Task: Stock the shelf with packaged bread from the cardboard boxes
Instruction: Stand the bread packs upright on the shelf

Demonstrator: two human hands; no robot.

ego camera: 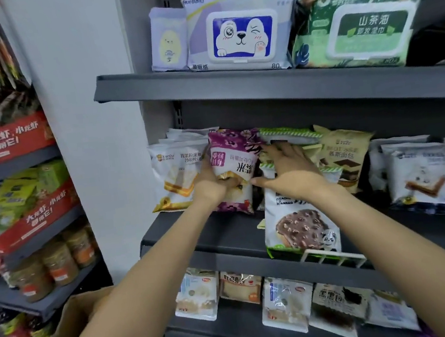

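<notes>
Several bread packs already line the middle shelf [223, 232]. The left hand [212, 185] grips a purple bread pack [233, 161], upside down at the row; the right hand [286, 171] presses flat, fingers spread, on green packs [290, 134]. An open cardboard box [74, 321] waits below, contents unseen, so likely more remains.

A purple flowery plastic bread bag [233, 167] is standing upside down on the dark grey metal shelf [224, 235], touching a white bread bag [175, 174].
</notes>
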